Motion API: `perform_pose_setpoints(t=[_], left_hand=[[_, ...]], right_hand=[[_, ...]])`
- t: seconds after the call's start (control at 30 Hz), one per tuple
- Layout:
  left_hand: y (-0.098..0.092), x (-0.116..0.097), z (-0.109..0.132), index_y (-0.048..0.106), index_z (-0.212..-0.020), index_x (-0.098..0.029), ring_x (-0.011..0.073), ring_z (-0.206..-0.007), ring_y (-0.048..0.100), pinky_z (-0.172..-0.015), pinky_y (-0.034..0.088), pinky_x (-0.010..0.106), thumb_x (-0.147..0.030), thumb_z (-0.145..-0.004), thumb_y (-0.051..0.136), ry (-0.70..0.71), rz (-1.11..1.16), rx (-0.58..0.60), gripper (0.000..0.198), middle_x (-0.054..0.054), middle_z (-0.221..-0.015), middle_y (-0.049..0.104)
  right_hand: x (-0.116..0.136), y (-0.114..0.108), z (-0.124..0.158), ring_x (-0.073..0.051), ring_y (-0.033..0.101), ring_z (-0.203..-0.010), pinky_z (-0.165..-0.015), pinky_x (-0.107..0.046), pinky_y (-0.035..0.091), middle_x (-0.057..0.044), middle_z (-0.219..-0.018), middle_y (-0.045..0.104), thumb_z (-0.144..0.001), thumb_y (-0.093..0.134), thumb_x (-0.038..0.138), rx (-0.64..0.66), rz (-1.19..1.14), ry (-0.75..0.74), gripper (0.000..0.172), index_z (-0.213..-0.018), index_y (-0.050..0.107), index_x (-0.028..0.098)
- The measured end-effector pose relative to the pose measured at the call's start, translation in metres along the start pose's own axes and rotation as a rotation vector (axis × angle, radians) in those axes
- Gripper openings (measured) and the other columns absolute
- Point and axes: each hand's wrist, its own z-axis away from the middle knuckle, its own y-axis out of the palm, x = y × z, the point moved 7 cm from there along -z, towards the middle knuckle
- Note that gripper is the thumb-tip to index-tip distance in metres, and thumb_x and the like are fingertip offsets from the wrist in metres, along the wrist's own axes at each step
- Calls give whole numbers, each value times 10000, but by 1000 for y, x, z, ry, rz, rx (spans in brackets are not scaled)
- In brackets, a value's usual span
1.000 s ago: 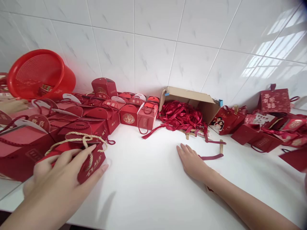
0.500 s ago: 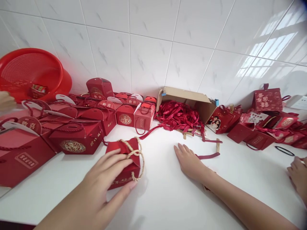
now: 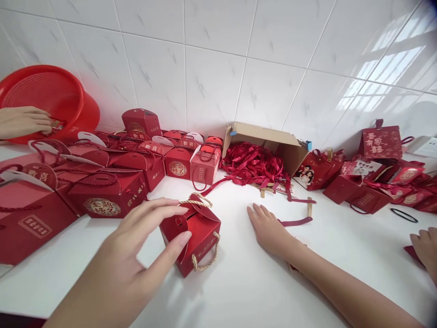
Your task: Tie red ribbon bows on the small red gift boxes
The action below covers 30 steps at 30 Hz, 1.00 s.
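My left hand (image 3: 136, 250) is at a small red gift box (image 3: 201, 232) with twisted gold cord handles. Its fingers lie over the upper left part of the box, by the top cord, and the thumb presses the curved lid flap. The box stands at an angle, one corner toward me. My right hand is not in view. Another person's hand (image 3: 269, 230) rests on the white table (image 3: 235, 282) to the right of the box, the forearm coming from the lower right. Beside that hand lies a dark red ribbon strip (image 3: 297, 223).
Rows of larger red gift boxes (image 3: 109, 196) fill the left side. Behind, a cardboard carton (image 3: 266, 130) spills red ribbons (image 3: 252, 161). More red boxes (image 3: 368, 196) stand right. A person's hand (image 3: 27, 122) reaches into a red basket (image 3: 90, 109); another hand (image 3: 428, 250) holds something red.
The gift box has turned and shifted right under my left hand, showing another side. At left, a person's hand has moved into the basket. The hand resting at centre right stays put.
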Motion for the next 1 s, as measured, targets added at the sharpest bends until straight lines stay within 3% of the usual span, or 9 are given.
perform_pose_setpoints(t=[0.13, 0.2, 0.3, 0.5, 0.63, 0.7, 0.8, 0.9, 1.0], left_hand=[[41, 26, -5, 476, -1280, -344, 278, -1205, 535, -957, 491, 428, -581, -832, 522, -200, -2, 273, 509, 28, -1295, 563], [49, 34, -5, 413, -1344, -348, 269, -1184, 560, -909, 517, 386, -612, -829, 511, -272, 32, 325, 587, 30, -1323, 551], [49, 37, -6, 423, -1361, -318, 281, -1151, 591, -813, 550, 335, -632, -794, 548, -299, 30, 327, 660, 46, -1332, 560], [44, 23, -4, 508, -1294, -249, 293, -1108, 619, -818, 552, 334, -586, -762, 618, -309, 96, 445, 639, 78, -1248, 609], [50, 14, 5, 483, -1307, -260, 288, -1137, 603, -821, 559, 325, -543, -742, 655, -335, 133, 584, 655, 71, -1261, 599], [53, 15, 8, 410, -1370, -278, 283, -1160, 594, -821, 565, 317, -545, -735, 664, -359, 161, 587, 735, 75, -1324, 559], [55, 20, 8, 306, -1431, -322, 269, -1175, 589, -864, 560, 330, -579, -740, 647, -398, 195, 529, 812, 74, -1391, 499], [53, 23, 4, 319, -1415, -349, 274, -1203, 560, -936, 529, 386, -600, -771, 598, -360, 154, 445, 746, 68, -1401, 466], [50, 19, -1, 403, -1356, -351, 282, -1290, 469, -1037, 451, 444, -577, -807, 555, -264, 93, 353, 613, 54, -1423, 415]], right_hand=[[0, -8, 0, -373, 363, -1363, -1026, -471, 418, -245, -1496, 349, -834, 370, -3, 29, -4, -27, 618, -1450, 340, 29], [1, -16, -2, -350, 480, -1273, -974, -449, 457, -235, -1420, 457, -872, 375, 47, 46, -16, -49, 514, -1380, 448, 57], [-1, -32, -14, -314, 656, -998, -810, -422, 525, -213, -1135, 653, -911, 384, 133, 79, -48, -42, 346, -1161, 618, 81], [3, -61, -74, -296, 703, -800, -687, -356, 532, -165, -867, 735, -835, 601, 288, 123, -194, -92, 220, -832, 736, 114], [33, -73, -104, -188, 625, -1102, -897, -248, 473, -51, -1250, 657, -875, 546, 215, -71, -354, -237, 327, -1186, 645, 229], [45, -68, -112, -190, 559, -1206, -951, -258, 443, -52, -1360, 580, -870, 538, 173, -158, -408, -260, 453, -1318, 546, 237], [50, -54, -117, -222, 606, -1128, -921, -295, 457, -105, -1248, 651, -869, 533, 152, -223, -477, -228, 432, -1297, 575, 191], [44, -46, -118, -228, 668, -943, -842, -300, 481, -119, -1020, 727, -843, 571, 150, -269, -543, -168, 251, -1048, 716, 156], [32, -62, -111, -232, 672, -855, -797, -314, 489, -109, -874, 735, -807, 597, 129, -350, -615, -103, 136, -800, 732, 148]])
